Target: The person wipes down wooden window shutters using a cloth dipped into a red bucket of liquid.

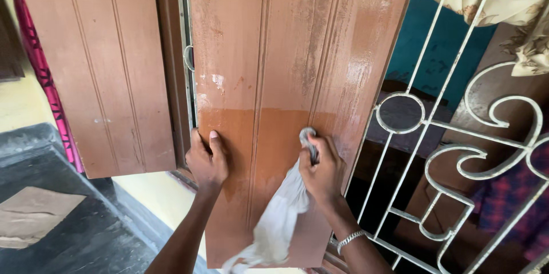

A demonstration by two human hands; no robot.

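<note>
Your right hand (323, 174) clamps a white cloth (280, 222) low on the brown shutter panel (269, 51) | left hand (207, 162) flat, fingers together, beside it | lower band looks wiped dark; dusty upper part seems left | white grille (457, 137) right of panel.

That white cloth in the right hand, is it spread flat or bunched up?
Bunched up. The right hand grips the white cloth in a wad against the brown shutter; the rest hangs loose below.

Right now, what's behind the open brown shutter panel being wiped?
Past the shutter panel's right edge: a teal wall, a dark table and a white metal grille. Directly behind the panel, everything is hidden. The right hand presses a white cloth on it.
</note>
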